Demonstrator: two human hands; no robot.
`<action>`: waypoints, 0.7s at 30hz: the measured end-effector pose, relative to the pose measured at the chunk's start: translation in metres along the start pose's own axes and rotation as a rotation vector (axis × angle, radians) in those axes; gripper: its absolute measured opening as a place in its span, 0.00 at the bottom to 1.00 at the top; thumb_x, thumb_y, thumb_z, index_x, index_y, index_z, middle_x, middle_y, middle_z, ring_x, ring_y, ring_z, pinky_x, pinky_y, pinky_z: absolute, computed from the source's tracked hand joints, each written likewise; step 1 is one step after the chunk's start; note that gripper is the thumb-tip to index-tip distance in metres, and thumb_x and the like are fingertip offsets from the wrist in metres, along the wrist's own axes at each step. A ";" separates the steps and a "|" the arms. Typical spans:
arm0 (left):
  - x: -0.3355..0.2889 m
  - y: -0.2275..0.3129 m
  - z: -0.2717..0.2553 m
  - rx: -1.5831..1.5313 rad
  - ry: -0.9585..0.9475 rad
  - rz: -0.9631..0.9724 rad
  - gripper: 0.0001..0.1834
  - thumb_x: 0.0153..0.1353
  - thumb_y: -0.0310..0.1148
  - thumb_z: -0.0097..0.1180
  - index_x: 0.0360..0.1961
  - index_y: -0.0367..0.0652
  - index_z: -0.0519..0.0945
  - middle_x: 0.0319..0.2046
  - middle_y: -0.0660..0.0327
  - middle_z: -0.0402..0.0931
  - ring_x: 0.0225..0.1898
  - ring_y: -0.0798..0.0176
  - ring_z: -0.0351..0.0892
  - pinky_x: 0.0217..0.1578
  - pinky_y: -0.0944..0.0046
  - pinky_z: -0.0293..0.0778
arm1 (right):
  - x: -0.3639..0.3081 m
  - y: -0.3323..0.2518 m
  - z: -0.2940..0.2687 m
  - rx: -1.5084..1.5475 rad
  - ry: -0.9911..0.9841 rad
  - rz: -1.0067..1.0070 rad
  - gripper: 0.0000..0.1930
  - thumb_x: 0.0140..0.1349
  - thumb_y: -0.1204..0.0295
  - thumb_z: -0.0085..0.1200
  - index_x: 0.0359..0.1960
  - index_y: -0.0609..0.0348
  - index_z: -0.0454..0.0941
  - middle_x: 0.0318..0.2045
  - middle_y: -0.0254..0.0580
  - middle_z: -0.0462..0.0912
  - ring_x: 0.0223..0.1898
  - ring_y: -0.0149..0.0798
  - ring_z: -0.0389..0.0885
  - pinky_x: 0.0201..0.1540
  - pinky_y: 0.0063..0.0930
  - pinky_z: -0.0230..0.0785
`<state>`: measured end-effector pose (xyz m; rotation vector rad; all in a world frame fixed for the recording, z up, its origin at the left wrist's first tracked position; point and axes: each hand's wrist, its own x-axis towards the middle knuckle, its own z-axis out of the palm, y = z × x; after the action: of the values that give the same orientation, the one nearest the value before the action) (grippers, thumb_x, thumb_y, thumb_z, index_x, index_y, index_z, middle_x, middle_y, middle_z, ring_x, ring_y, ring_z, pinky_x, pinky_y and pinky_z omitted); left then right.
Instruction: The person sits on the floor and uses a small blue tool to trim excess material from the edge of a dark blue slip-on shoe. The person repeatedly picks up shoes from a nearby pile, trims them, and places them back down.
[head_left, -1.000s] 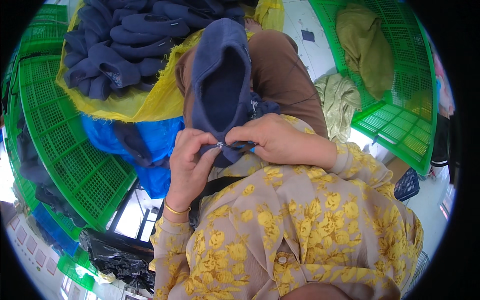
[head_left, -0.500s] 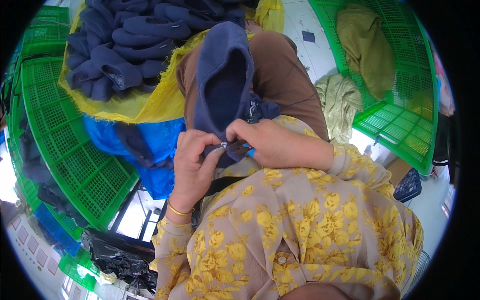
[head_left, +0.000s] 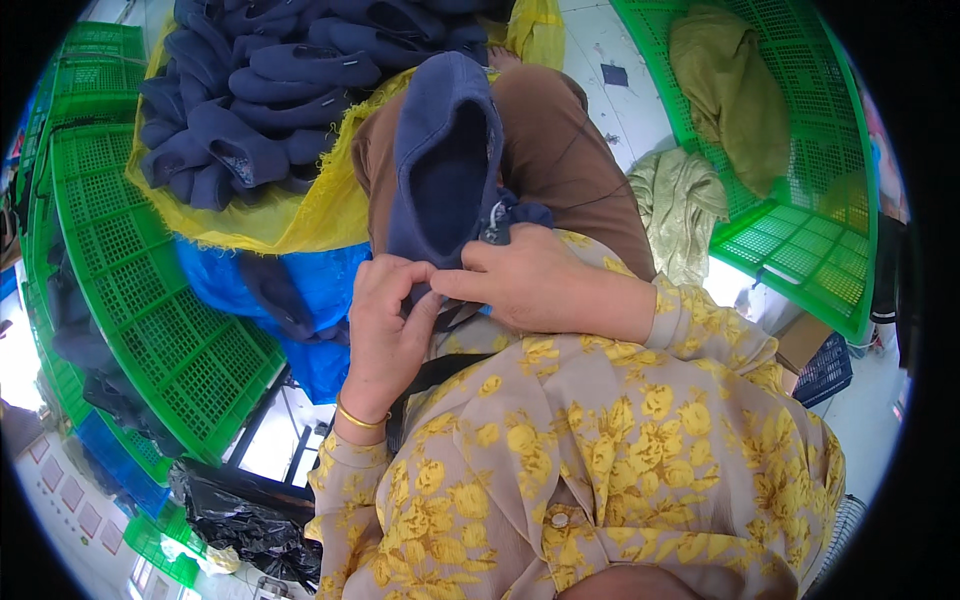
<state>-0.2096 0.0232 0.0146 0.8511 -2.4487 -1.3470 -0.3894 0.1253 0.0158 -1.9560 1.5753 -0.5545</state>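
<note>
A navy fabric slipper [head_left: 446,165] lies on my lap, toe pointing away and its opening facing up. My left hand [head_left: 388,310] pinches the heel edge between thumb and fingers. Against that thumb, at the same heel edge, rests the index finger of my right hand [head_left: 530,285]. The other right fingers are curled, and a small bit of blue shows under them; what they hold is hidden. Just beyond the right hand is a dark piece with white on it [head_left: 497,222], which I cannot make out, beside more navy fabric [head_left: 530,212].
A yellow sack [head_left: 290,222] heaped with navy slippers [head_left: 310,65] stands at far left, with a blue plastic bag [head_left: 320,365] below it. Green crates [head_left: 165,290] line the left; another green crate [head_left: 790,260] holds olive cloth [head_left: 730,90] at right. A black bag [head_left: 240,515] sits lower left.
My right hand's index finger has stretched out to the left thumb, covering the small shiny bit at the heel. The blue bit under that hand is now mostly hidden. The left hand keeps its pinch.
</note>
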 end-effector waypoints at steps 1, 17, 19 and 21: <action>0.000 0.000 0.000 -0.005 0.003 -0.004 0.10 0.49 0.21 0.61 0.34 0.40 0.79 0.30 0.58 0.72 0.35 0.53 0.69 0.37 0.60 0.64 | -0.001 0.002 0.004 -0.040 0.109 -0.034 0.15 0.52 0.75 0.55 0.43 0.49 0.73 0.34 0.36 0.77 0.31 0.45 0.82 0.29 0.37 0.71; -0.008 -0.002 0.006 0.040 0.149 0.026 0.09 0.52 0.21 0.64 0.35 0.39 0.79 0.34 0.61 0.73 0.36 0.63 0.70 0.34 0.69 0.66 | -0.015 0.001 -0.013 0.464 0.268 0.264 0.08 0.63 0.76 0.54 0.43 0.59 0.76 0.31 0.45 0.81 0.33 0.43 0.82 0.36 0.30 0.72; -0.009 -0.001 0.006 0.029 0.150 0.008 0.09 0.52 0.21 0.64 0.35 0.39 0.79 0.34 0.61 0.73 0.36 0.63 0.71 0.34 0.69 0.67 | -0.015 0.004 -0.005 0.468 0.248 0.251 0.11 0.56 0.79 0.54 0.42 0.59 0.77 0.29 0.48 0.81 0.33 0.48 0.81 0.35 0.36 0.71; -0.009 0.000 0.005 0.030 0.145 -0.003 0.09 0.52 0.21 0.64 0.35 0.38 0.79 0.34 0.60 0.73 0.36 0.62 0.71 0.35 0.69 0.67 | -0.015 0.005 -0.003 0.449 0.241 0.227 0.14 0.51 0.81 0.54 0.42 0.59 0.78 0.28 0.49 0.81 0.33 0.51 0.81 0.35 0.40 0.71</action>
<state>-0.2045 0.0322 0.0123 0.9252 -2.3633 -1.2077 -0.3980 0.1391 0.0150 -1.3982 1.6161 -0.9797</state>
